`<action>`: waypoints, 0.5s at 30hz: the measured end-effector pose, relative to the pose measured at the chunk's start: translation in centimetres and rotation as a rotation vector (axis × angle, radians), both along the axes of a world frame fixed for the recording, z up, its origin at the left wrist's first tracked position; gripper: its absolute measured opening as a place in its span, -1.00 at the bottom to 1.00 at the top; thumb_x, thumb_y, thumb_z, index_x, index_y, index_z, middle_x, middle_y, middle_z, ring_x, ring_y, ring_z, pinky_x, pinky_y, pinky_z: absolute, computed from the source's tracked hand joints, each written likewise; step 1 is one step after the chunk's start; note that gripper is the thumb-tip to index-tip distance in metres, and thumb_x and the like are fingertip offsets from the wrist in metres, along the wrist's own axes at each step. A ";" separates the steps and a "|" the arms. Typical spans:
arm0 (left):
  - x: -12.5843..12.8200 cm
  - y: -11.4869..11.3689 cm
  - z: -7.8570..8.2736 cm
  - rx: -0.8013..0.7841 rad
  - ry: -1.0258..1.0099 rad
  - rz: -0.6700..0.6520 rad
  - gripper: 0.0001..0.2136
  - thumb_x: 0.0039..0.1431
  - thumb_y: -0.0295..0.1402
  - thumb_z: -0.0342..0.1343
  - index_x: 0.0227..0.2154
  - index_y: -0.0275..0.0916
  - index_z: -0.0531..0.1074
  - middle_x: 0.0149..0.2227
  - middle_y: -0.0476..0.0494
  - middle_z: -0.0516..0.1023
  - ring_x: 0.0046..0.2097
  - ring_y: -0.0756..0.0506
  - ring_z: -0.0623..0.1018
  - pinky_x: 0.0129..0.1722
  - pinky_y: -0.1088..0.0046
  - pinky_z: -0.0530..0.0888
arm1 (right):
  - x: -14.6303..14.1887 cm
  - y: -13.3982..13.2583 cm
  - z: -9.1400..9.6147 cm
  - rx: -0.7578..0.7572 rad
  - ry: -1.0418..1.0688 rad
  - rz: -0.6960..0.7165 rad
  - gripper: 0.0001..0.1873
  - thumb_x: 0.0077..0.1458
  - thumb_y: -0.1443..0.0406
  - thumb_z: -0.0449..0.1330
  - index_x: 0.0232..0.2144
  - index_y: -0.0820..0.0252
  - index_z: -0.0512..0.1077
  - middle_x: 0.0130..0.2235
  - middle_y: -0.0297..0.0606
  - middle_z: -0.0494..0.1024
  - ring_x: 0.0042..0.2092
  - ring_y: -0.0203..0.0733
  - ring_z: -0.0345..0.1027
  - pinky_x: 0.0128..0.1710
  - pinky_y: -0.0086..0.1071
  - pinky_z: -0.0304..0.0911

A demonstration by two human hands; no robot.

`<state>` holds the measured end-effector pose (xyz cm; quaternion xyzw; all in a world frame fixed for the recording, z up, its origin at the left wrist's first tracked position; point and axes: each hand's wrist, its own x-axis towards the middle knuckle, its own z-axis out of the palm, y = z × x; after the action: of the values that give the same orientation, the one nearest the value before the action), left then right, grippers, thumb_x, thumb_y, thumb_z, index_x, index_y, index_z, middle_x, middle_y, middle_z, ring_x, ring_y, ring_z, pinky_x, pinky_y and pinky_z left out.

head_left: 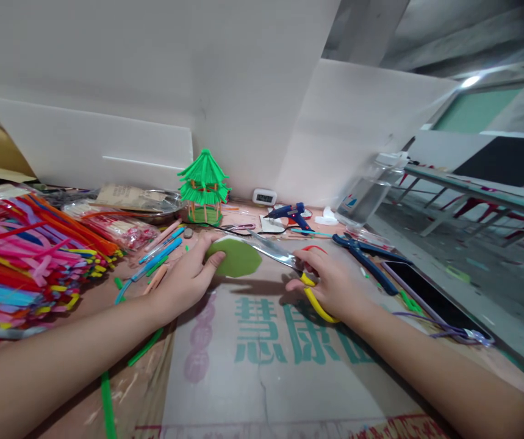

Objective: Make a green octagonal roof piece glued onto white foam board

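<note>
My left hand (193,268) pinches a green rounded piece of sheet (238,257) by its left edge, thumb on the near face. The piece has short straight sides and is held above the table. My right hand (330,277) grips scissors (276,250) with yellow handles, some fingers inside the loops. The blades point left and lie along the upper right edge of the green piece; whether they are cutting it I cannot tell. Behind stands a small pagoda model (204,186) with two green roofs on a green base.
Bundles of coloured pipe cleaners (37,256) lie at the left. A blue glue gun (291,213), a small digital clock (264,196) and a clear bottle (369,189) stand at the back. Blue-handled pliers (366,262) and a phone (435,299) lie at the right.
</note>
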<state>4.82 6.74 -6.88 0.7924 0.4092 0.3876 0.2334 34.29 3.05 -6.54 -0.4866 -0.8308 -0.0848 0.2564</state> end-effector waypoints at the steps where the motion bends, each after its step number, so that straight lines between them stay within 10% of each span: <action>1: 0.0 0.0 -0.1 0.005 -0.005 -0.011 -0.78 0.37 -0.28 -0.11 -0.02 -0.19 0.31 -0.08 -0.11 0.51 -0.01 -0.16 0.50 0.04 0.30 0.40 | -0.1 -0.1 0.1 0.005 -0.014 0.004 -0.51 0.20 -0.05 0.19 -0.08 0.24 0.46 -0.29 -0.16 0.54 -0.29 -0.07 0.38 -0.32 -0.29 0.24; 15: -0.2 0.1 -0.8 0.120 0.066 -0.035 -0.72 0.38 -0.30 -0.08 0.06 -0.20 0.36 0.00 -0.16 0.55 0.05 -0.19 0.51 0.05 0.25 0.43 | -0.4 -0.4 0.0 0.069 -0.088 0.021 -0.51 0.20 -0.08 0.16 -0.14 0.23 0.48 -0.25 -0.12 0.50 -0.26 -0.05 0.38 -0.28 -0.27 0.27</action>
<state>4.64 6.86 -7.66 0.8244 0.3788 0.3809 0.1783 33.88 2.60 -6.54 -0.4647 -0.8428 -0.1323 0.2371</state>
